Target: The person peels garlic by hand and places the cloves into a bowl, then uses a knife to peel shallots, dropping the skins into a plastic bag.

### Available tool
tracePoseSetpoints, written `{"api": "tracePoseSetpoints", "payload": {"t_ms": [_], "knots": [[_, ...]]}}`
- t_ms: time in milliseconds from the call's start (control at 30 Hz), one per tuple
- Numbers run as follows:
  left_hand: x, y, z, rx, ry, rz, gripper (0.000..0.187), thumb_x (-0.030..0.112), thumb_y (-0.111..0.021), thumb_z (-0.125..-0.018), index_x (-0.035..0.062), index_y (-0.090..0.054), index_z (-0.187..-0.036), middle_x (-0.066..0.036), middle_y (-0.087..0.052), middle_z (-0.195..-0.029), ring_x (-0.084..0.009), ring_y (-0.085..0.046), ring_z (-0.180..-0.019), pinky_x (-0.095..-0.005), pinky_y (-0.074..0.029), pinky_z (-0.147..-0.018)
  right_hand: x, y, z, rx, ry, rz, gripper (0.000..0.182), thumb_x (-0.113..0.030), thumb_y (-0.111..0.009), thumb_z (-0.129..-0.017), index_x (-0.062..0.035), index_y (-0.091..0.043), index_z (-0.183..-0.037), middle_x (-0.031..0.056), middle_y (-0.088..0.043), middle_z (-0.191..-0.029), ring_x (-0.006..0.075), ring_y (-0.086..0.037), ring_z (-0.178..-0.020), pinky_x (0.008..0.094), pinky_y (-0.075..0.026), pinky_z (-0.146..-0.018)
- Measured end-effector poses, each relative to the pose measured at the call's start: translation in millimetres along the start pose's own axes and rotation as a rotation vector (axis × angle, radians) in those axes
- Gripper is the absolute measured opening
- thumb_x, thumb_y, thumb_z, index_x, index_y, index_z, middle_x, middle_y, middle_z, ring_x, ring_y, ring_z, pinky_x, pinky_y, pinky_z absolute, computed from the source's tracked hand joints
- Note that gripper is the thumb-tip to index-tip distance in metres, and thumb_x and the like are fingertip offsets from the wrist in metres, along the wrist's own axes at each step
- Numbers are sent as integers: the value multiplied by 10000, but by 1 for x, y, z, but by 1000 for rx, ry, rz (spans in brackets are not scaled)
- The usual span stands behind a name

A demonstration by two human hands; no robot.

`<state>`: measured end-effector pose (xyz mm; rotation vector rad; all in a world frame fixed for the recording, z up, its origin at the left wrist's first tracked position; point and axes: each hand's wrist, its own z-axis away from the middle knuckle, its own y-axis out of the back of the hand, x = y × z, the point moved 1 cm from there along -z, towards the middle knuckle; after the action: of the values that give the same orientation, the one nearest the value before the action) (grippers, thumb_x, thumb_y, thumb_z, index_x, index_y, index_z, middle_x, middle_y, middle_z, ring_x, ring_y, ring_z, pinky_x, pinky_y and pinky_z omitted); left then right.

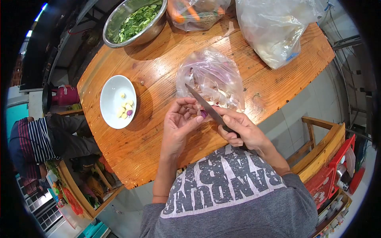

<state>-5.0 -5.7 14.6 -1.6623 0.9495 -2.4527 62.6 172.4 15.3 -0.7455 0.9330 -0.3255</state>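
Between the thumb and fingers of my left hand (179,121) is a small purple shallot (204,114). My right hand (243,129) grips a knife (210,110) by its dark handle, the blade slanting up and left past the shallot. Fingers of my right hand reach close to the shallot too. Just beyond both hands lies a clear plastic bag (208,71) with papery skins and purplish pieces in or on it. To the left stands a white bowl (109,97) holding several peeled garlic cloves (125,108) and a purple shallot piece (129,113).
A metal bowl of chopped greens (137,23) stands at the table's far left. Bagged carrots (192,14) and a large plastic bag (274,31) sit along the far side. A wooden chair (321,146) is at the right. Another person (39,139) bends over at the left.
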Motion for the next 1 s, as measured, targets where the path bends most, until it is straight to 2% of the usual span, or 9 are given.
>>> {"api": "tracePoseSetpoints", "payload": {"t_ms": [167,333,467,733,1000], "knots": [[-1,4,1,-30,29,64,405,-57,-651,-758,1,-487,-1123,-73,-552,-1038,-139,-544,-977,-273,-451,-883,5,11,-1,-137,-72,-213,448,-303,-378,-992,-146,-322,-1408,-41,-316,-591,19,-284,-428,149,-258,-358],[3,1,0,-10,45,7,387,-54,-654,-764,-7,-500,-1116,-68,-569,-1019,-132,-565,-943,-258,-460,-859,4,11,1,-113,-64,-191,461,-300,-373,-994,-161,-279,-1423,-45,-318,-595,15,-277,-427,143,-261,-362],[-1,-1,-1,45,-22,-31,351,-62,-663,-764,0,-525,-1081,-63,-578,-1002,-126,-573,-931,-248,-460,-847,-5,-1,2,-160,20,-78,463,-284,-368,-996,-156,-263,-1428,-52,-321,-601,9,-278,-440,134,-269,-380],[-6,-3,2,77,-161,-120,283,-71,-676,-756,25,-553,-992,-25,-560,-954,-104,-548,-918,-230,-450,-826,2,3,-2,-117,62,-27,475,-259,-371,-996,-143,-243,-1438,-57,-329,-603,11,-286,-455,130,-269,-394],[-3,-5,2,85,-80,-52,296,-68,-671,-758,25,-547,-1010,-37,-545,-985,-106,-537,-939,-240,-461,-840,6,6,-4,-39,80,18,443,-257,-372,-997,-140,-303,-1418,-48,-332,-604,11,-279,-455,137,-260,-387]]}}
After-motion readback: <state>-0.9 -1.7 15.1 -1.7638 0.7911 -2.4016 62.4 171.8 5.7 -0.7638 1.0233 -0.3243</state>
